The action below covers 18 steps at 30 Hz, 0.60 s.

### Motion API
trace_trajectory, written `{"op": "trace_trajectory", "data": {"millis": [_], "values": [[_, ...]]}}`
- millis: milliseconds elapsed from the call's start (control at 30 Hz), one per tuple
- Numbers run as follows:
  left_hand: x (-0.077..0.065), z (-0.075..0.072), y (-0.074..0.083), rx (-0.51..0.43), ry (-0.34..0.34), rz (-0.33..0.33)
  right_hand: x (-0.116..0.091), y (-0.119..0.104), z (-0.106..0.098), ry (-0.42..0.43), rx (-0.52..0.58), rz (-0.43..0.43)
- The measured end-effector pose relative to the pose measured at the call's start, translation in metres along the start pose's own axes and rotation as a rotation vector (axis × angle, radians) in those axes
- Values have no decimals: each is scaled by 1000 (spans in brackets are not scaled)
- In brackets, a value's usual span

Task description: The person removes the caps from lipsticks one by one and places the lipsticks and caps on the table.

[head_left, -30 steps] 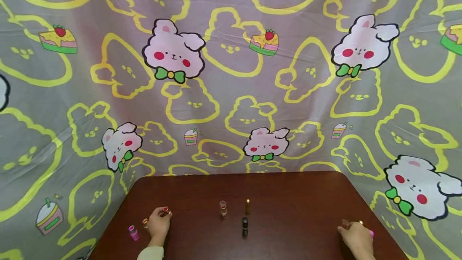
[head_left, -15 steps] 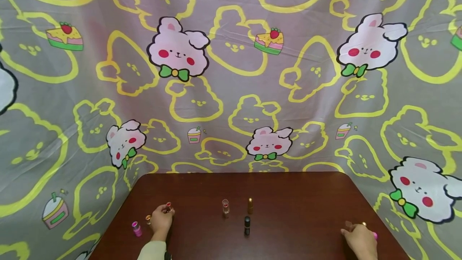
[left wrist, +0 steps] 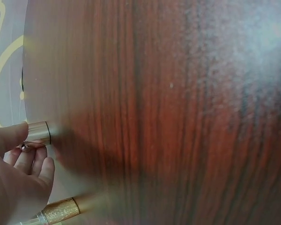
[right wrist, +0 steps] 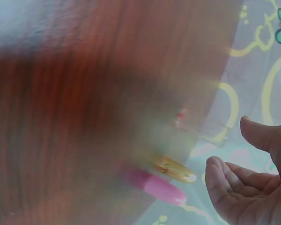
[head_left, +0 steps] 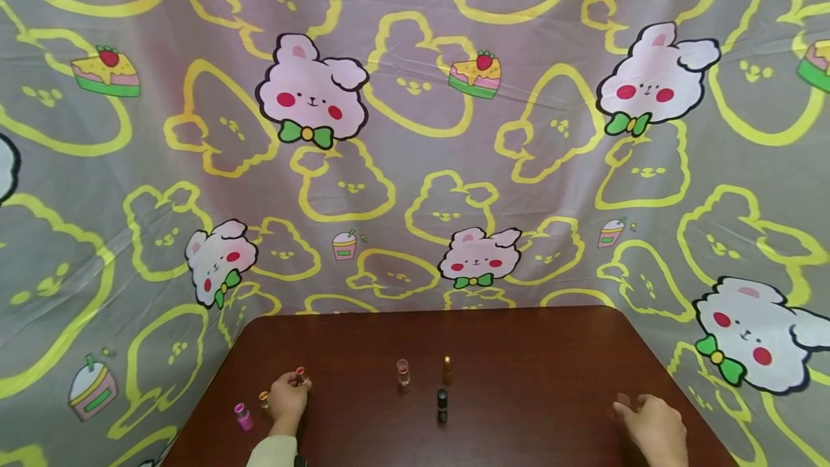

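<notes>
pinching the red-topped tube (head_left: 301, 373) between thumb and fingers in the left grip (head_left: 287, 398), well left of the black tube (head_left: 442, 406). spreading thumb from fingers, loosely open, in the right grip (head_left: 651, 427), well right of the black tube, near the clear piece (right wrist: 201, 129).

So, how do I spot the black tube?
On the brown table, look midway across. The black tube stands there, just in front of the gold tube; its dark colour sets it apart from that and the clear tube at left.
</notes>
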<state>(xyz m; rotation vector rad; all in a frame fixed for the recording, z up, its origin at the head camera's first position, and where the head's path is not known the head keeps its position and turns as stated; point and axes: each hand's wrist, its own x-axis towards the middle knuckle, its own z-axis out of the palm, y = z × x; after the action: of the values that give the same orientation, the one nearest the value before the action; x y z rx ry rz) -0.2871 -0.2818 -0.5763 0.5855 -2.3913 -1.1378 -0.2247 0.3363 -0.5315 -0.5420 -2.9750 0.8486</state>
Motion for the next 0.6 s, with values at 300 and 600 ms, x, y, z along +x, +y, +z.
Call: {"op": "trace_trajectory", "data": {"millis": [300, 600], "values": [[-1, -2, 4, 5, -14, -20, -17, -44, 2, 362, 105, -159], [1, -1, 1, 20, -15, -32, -31, -99, 37, 468, 224, -479]]}}
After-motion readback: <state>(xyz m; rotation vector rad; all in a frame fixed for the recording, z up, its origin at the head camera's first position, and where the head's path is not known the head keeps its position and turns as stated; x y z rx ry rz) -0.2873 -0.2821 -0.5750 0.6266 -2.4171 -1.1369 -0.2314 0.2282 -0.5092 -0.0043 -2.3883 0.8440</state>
